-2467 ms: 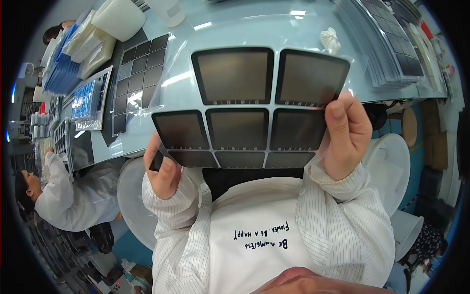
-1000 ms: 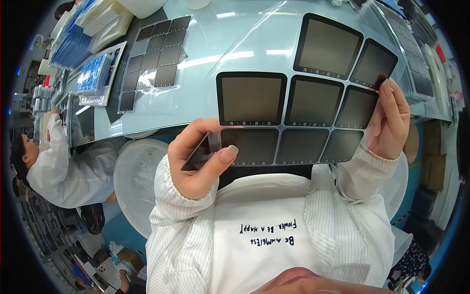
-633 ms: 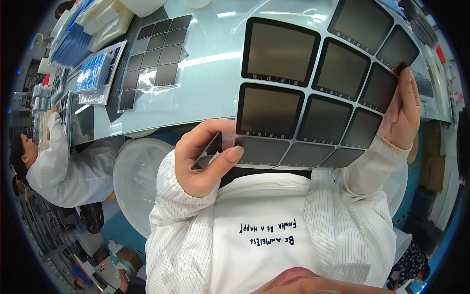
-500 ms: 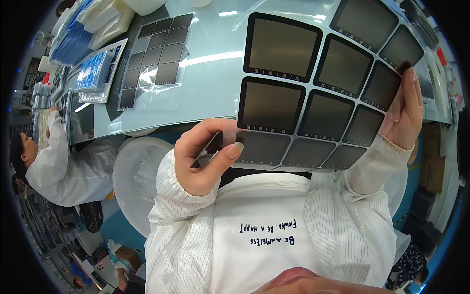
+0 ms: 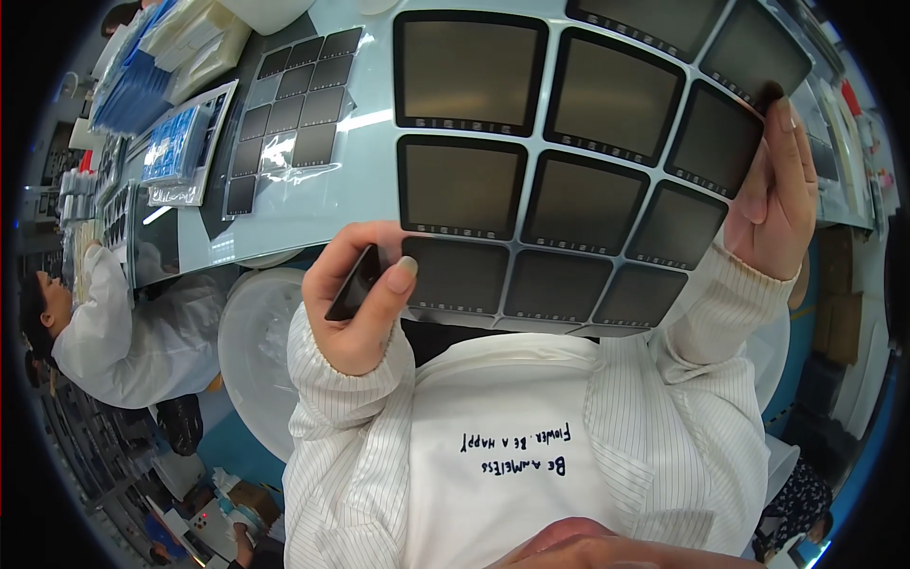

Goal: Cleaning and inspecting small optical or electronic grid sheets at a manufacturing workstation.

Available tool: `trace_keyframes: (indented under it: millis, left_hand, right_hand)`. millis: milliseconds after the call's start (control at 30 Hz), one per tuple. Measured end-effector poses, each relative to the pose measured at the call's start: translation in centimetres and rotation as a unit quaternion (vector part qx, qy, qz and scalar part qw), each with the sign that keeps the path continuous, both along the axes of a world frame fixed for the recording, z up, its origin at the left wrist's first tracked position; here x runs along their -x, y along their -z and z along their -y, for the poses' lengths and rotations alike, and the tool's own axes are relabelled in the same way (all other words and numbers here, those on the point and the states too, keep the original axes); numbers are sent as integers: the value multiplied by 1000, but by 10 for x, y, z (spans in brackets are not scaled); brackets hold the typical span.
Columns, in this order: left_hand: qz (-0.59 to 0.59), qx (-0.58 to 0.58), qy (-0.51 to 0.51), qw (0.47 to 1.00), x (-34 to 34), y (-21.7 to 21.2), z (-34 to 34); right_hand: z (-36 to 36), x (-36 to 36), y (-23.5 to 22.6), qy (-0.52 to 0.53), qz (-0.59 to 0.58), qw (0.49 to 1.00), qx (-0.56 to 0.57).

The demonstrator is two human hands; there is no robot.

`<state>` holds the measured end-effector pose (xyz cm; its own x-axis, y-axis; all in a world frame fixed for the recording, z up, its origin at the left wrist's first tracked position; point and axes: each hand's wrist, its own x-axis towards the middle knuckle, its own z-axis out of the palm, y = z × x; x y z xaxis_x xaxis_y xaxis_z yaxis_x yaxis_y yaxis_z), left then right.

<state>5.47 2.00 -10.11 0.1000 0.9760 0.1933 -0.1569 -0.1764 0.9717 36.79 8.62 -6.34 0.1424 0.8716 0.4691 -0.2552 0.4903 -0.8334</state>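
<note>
A large clear sheet bearing rows of dark grey rectangular panels (image 5: pixel 585 204) is held up in front of me, tilted. Each panel has a black border and a strip of small marks along its lower edge. Closed at the sheet's lower left edge is my left hand (image 5: pixel 358 346), its thumb in front. A small dark flat piece (image 5: pixel 355 283) also sits between that hand's thumb and fingers. My right hand (image 5: pixel 779 213) grips the sheet's right edge, its fingers rather straight. A small dark spot shows at one fingertip; I cannot tell what it is.
Another sheet of dark panels (image 5: pixel 296 112) lies on the glass-topped table (image 5: pixel 365 175). Left of it are a blue-and-white packet (image 5: pixel 173 147) and stacked blue and cream sleeves (image 5: pixel 133 81). A white tub (image 5: pixel 251 356) stands below the table edge. A person in white (image 5: pixel 142 337) works at left.
The panel sheet has shifted left and looks larger. My left hand has moved left with it, still on its edge. My right hand has stayed almost in place.
</note>
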Motion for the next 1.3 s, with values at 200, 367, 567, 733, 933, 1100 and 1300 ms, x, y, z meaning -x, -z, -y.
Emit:
trace_keyframes:
  millis: [200, 367, 567, 733, 933, 1100, 1300]
  left_hand:
    - [-7, -2, -53, 999, 5, -4, 5]
    - [-5, -6, -59, 998, 9, -9, 3]
    - [14, -20, -70, 997, 27, 3, 5]
    - [4, -36, -56, 998, 37, 3, 3]
    - [17, -48, -71, 996, 43, 5, 2]
    - [11, -56, -92, 994, 37, 4, 0]
    - [-2, -74, -80, 994, 33, 4, -3]
  right_hand:
    - [-7, 4, 4, -62, -22, 997, -35]
    - [-3, -6, 0, -62, -10, 998, 5]
    - [-10, 12, -1, -42, 13, 999, -5]
    - [-13, 16, -4, -88, 14, 996, -24]
    - [4, 80, -42, 58, -123, 976, 170]
    - [-6, 76, -43, 50, -150, 976, 149]
    - [-36, 56, -54, -36, -80, 995, 43]
